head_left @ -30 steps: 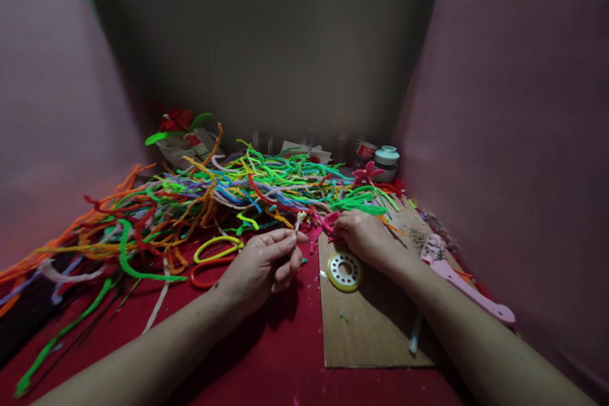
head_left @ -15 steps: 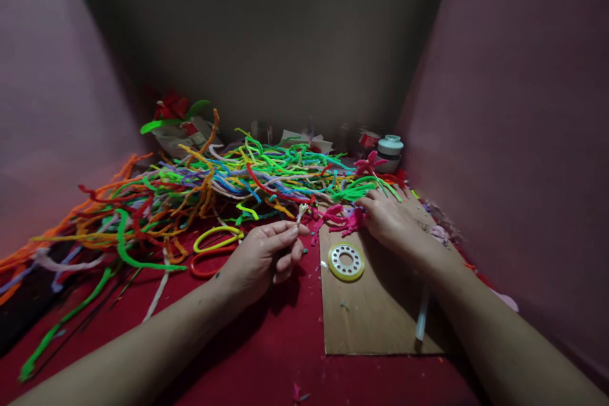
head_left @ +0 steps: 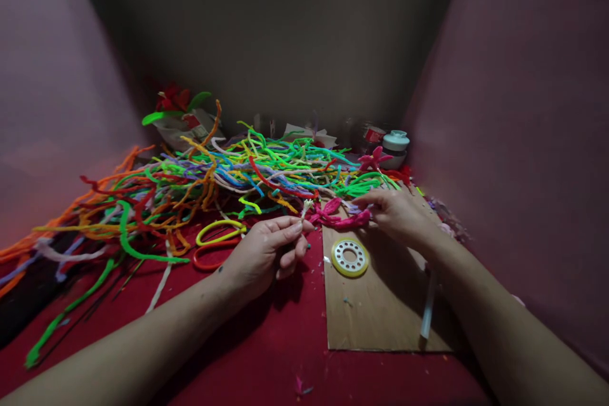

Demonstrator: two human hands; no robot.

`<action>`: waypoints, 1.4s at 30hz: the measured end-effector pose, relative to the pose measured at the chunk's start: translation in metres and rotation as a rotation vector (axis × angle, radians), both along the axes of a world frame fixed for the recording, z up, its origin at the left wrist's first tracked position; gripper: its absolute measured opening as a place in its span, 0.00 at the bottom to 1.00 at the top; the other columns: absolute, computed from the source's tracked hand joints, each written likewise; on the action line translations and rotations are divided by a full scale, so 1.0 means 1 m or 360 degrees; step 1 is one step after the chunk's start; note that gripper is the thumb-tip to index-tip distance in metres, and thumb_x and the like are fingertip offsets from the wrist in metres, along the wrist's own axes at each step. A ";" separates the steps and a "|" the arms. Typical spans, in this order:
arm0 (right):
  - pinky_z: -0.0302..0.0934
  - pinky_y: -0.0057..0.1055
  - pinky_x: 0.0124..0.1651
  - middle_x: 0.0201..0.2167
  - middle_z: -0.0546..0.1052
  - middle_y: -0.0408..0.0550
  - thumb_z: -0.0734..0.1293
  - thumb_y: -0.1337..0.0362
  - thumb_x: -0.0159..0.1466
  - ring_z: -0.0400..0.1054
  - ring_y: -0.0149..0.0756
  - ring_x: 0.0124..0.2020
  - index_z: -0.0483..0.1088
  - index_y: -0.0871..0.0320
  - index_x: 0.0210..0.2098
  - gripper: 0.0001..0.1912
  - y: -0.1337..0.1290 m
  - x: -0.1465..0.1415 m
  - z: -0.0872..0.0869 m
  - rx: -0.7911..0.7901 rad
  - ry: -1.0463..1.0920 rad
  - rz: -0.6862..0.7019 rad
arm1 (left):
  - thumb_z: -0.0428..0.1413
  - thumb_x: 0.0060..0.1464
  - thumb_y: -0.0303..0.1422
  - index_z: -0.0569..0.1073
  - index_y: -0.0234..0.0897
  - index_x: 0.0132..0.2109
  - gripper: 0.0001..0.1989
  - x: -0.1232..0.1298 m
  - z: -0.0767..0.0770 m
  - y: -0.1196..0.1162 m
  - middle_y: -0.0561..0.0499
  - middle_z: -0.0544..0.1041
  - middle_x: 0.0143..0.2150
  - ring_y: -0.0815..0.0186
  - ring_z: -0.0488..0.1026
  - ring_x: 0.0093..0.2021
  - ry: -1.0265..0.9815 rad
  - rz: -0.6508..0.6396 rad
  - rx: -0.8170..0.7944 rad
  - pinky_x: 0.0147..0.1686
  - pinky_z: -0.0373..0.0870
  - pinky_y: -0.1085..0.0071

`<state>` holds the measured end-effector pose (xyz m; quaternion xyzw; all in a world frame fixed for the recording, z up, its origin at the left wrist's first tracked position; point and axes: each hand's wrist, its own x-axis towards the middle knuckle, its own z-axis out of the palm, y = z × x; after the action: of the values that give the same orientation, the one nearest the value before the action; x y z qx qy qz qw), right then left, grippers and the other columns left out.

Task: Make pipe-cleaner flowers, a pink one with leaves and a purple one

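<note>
My left hand (head_left: 273, 250) is closed in a pinch around a small bunch of cream flower stamens (head_left: 307, 206), which points up from the fingertips. On the upper part of the cardboard, my right hand (head_left: 397, 216) has its thumb and fingers closed on the end of a magenta pipe-cleaner petal (head_left: 352, 222). Another magenta petal piece (head_left: 330, 208) lies just left of it, and some pale purple pipe-cleaner bits (head_left: 351, 207) are under the right fingertips.
A large tangle of coloured pipe cleaners (head_left: 228, 171) spreads across the back. Scissors (head_left: 204, 257) with yellow and red handles lie by my left hand. A tape roll (head_left: 350, 257) and glue stick (head_left: 428, 311) rest on the cardboard (head_left: 361, 330). A lidded jar (head_left: 396, 143) stands behind.
My right hand has drawn back slightly to the right, and the magenta petal at its fingers now stretches out longer. The left hand keeps its hold on the stamens; the view has shifted slightly.
</note>
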<state>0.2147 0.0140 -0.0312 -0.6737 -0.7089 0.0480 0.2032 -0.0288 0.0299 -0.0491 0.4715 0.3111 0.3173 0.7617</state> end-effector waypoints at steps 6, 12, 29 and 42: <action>0.60 0.36 0.41 0.39 0.78 0.57 0.62 0.72 0.58 0.71 0.47 0.41 0.76 0.59 0.37 0.12 -0.001 0.003 0.002 -0.0132 -0.0619 -0.0297 | 0.57 0.54 0.35 0.71 0.32 0.38 0.09 0.001 0.001 -0.001 0.55 0.68 0.21 0.79 0.52 0.14 -0.0002 -0.0015 0.0007 0.12 0.48 0.81; 0.57 0.40 0.46 0.43 0.73 0.62 0.60 0.68 0.62 0.66 0.50 0.48 0.72 0.61 0.44 0.13 -0.004 -0.005 0.001 -0.0130 -0.0871 -0.0337 | 0.56 0.53 0.34 0.71 0.31 0.38 0.09 0.001 0.001 -0.002 0.55 0.69 0.21 0.79 0.52 0.14 -0.0013 -0.0002 -0.0007 0.12 0.48 0.81; 0.59 0.34 0.35 0.37 0.77 0.54 0.60 0.70 0.60 0.72 0.44 0.36 0.72 0.60 0.37 0.10 -0.002 0.002 -0.003 0.0273 -0.0455 -0.0369 | 0.53 0.54 0.29 0.72 0.31 0.38 0.06 -0.001 0.004 -0.004 0.53 0.70 0.24 0.79 0.53 0.16 -0.0128 -0.0060 -0.0055 0.15 0.47 0.79; 0.68 0.28 0.43 0.45 0.76 0.52 0.61 0.76 0.61 0.72 0.35 0.44 0.72 0.59 0.41 0.13 -0.038 -0.055 0.004 0.1008 -0.0006 0.0820 | 0.58 0.53 0.39 0.68 0.35 0.34 0.12 0.000 0.013 -0.015 0.61 0.55 0.20 0.79 0.41 0.17 -0.0077 -0.0202 -0.0121 0.15 0.38 0.79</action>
<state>0.1601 -0.0242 -0.0275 -0.3782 -0.8346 -0.1247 0.3806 -0.0285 0.0149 -0.0365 0.4531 0.2741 0.2677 0.8050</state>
